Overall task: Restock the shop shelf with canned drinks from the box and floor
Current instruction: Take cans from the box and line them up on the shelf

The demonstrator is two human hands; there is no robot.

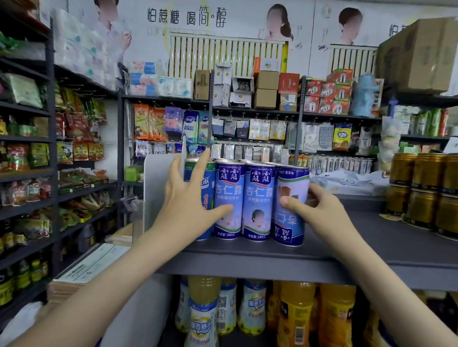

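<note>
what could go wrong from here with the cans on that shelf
1. The can in the right hand is upside down, its print inverted; left so, it faces shoppers wrongly.
2. The front row stands near the shelf edge; a nudge from the left hand could tip one off.

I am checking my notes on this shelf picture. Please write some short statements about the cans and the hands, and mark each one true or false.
1. The right hand grips a blue can whose label is upside down. True.
2. The left hand is closed in a fist. False: its fingers are spread against the blue cans.
3. Gold cans stand stacked at the right of the shelf. True.
4. The level below holds only cans. False: it holds bottles.
</note>
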